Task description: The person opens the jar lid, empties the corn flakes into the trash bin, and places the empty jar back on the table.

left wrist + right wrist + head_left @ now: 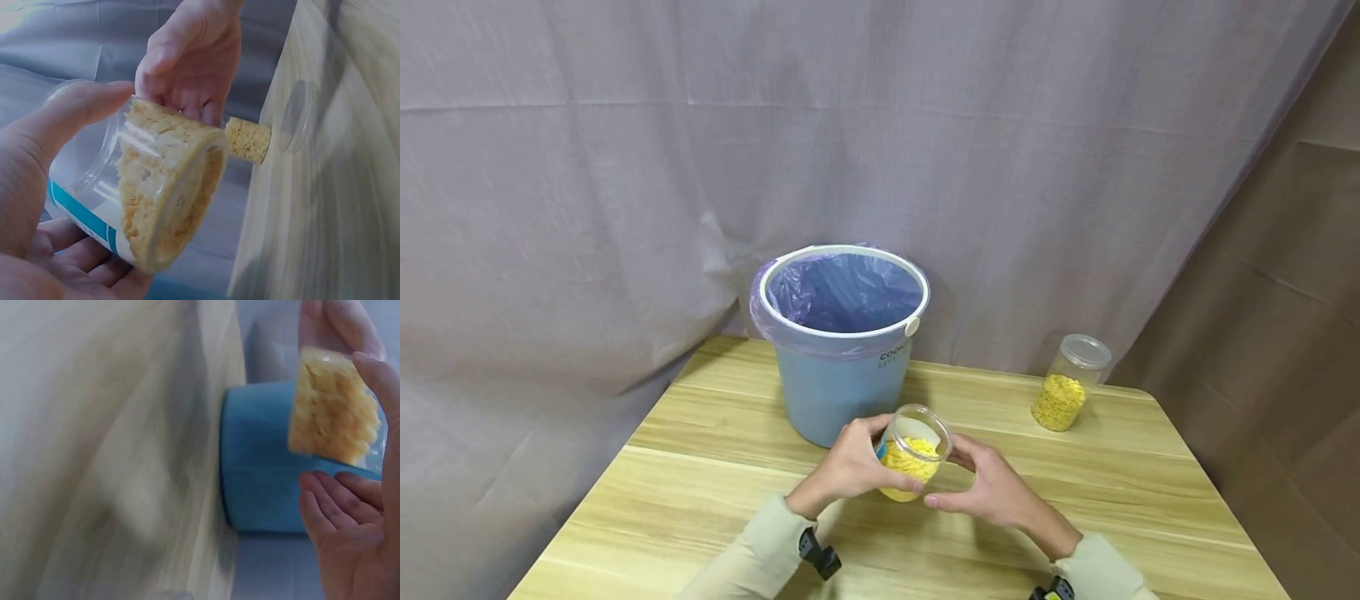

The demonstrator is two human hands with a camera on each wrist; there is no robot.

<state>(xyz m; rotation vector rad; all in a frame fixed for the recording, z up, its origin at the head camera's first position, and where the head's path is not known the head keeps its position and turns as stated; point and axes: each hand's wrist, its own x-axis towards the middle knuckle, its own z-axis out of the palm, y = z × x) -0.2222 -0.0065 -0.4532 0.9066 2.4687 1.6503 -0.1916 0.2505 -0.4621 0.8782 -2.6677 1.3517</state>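
My left hand (865, 462) grips a clear, lidless jar (921, 421) partly filled with small yellow pieces (165, 156). Its thumb lies along the near side, and the jar tilts over the table. A white and teal label (84, 212) wraps part of the jar. Close by on the right, my right hand (992, 492) has its thumb and fingers spread; in the right wrist view the fingers (340, 503) stand below the jar, apart from it. A clear round disc (299, 117), which looks like a lid, lies on the table in the left wrist view.
Behind the hands stands a blue bin (842, 383) with a white rim and a purple plastic liner (762, 308). A second, lidded jar (1071, 383) with yellow pieces stands at the back right of the wooden table (700, 475). Grey cloth (1000, 167) hangs behind.
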